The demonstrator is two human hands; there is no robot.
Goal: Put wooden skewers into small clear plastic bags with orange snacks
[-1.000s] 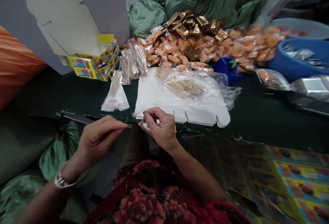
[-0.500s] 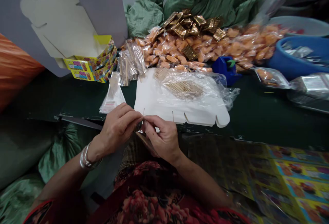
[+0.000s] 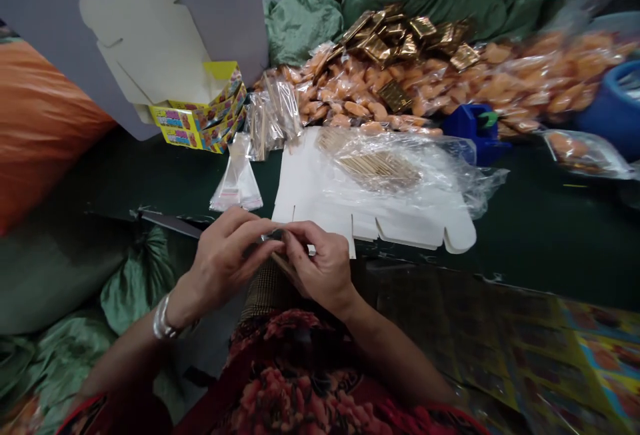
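Close above the table's front edge, my left hand (image 3: 233,258) and my right hand (image 3: 323,265) meet at the fingertips. Between them is a small clear plastic bag (image 3: 286,263) with what look like thin wooden sticks in it, mostly hidden under my right hand. My right thumb and forefinger pinch the bag's top end. My left thumb and fingers close on the other side of that end. Beyond my hands lies a white flat cardboard sheet (image 3: 315,188) with a clear bag of wooden sticks (image 3: 380,167) on it. Empty clear zip bags (image 3: 236,185) fan out left of it.
Filled stick bags (image 3: 267,115) lie behind. Yellow printed boxes (image 3: 193,122) stand at left. Orange items in clear wrap (image 3: 360,92) are heaped at the back, topped by gold packets (image 3: 395,38). A blue tape dispenser (image 3: 473,132) and blue basin (image 3: 613,112) sit right.
The view has turned a little to the left, so the table's things sit farther right. My left thumb and forefinger have spread slightly at the bag's top end.
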